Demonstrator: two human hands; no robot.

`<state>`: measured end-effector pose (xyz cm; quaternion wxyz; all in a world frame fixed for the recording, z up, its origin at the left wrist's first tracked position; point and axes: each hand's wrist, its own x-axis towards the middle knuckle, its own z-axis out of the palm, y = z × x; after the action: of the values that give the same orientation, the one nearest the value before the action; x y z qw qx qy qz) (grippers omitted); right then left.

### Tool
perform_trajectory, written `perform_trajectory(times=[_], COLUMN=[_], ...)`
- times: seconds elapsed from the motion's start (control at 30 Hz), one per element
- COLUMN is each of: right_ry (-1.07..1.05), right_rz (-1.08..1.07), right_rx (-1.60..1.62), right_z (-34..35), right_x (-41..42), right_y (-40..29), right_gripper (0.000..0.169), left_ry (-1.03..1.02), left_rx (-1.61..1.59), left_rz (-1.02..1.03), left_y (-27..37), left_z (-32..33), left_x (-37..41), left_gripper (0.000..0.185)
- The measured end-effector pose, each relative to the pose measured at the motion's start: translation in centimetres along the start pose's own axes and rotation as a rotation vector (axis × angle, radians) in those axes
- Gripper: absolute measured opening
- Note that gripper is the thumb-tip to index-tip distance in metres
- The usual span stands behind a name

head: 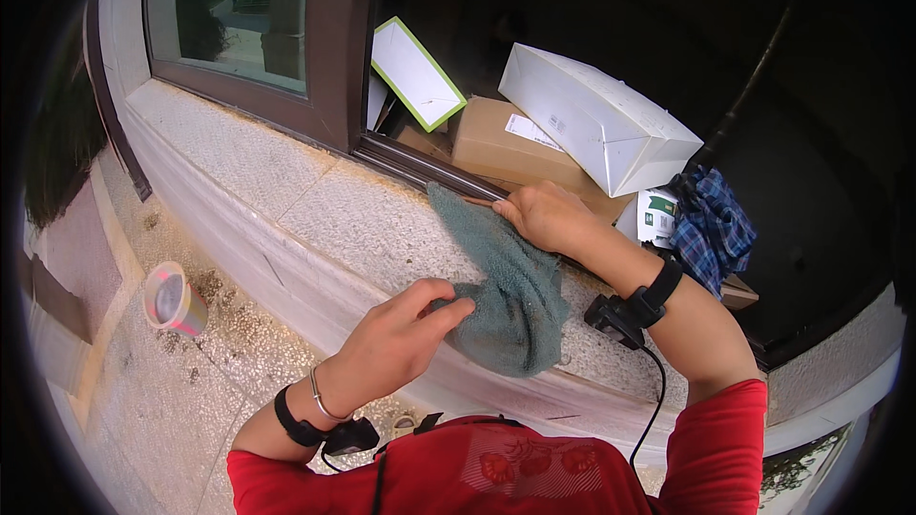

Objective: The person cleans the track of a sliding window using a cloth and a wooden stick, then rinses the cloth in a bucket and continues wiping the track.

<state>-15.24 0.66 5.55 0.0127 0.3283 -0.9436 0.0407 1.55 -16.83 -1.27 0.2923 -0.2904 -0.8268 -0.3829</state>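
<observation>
A teal-green terry cloth (512, 300) lies bunched over the rough stone windowsill (358, 218), one corner reaching up to the window track (429, 166). My left hand (408, 325) pinches the cloth's near left edge between thumb and fingers. At the track, my right hand (547, 214) is closed with its knuckles up. A thin brown stick (477, 201) pokes out from its fingers, lying along the track's outer edge. The cloth's upper part runs below that hand, and the stick's other end is hidden.
Inside the opening stand a cardboard box (486, 143), a large white box (597, 114), a green-edged white box (418, 75) and a blue plaid cloth (712, 229). A brown-framed glass pane (243, 14) is at left. A plastic bucket (175, 300) sits on the ground below the sill.
</observation>
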Motion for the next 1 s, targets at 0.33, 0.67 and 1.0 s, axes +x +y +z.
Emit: perform_trajectory(times=[0.33,0.67,1.0], right_ry=[0.320,0.519,0.768], right_rz=[-0.030,-0.094,0.234], right_rx=[0.249,0.299,0.135], right_z=[1.3,-1.6,-0.8], right_x=[-1.6,-10.8,-30.5], right_y=[1.2,5.6,11.2], right_gripper=[0.041,0.031,0.032], left_ry=[-0.050,0.024,0.270], left_rx=[-0.113,-0.097,0.177], left_rz=[0.019,0.052,-0.014], left_y=[-0.5,-0.8,2.0], left_z=[-0.8,-0.5,-1.5], left_x=[-1.5,-1.6,-1.5], left_gripper=[0.033,0.030,0.029])
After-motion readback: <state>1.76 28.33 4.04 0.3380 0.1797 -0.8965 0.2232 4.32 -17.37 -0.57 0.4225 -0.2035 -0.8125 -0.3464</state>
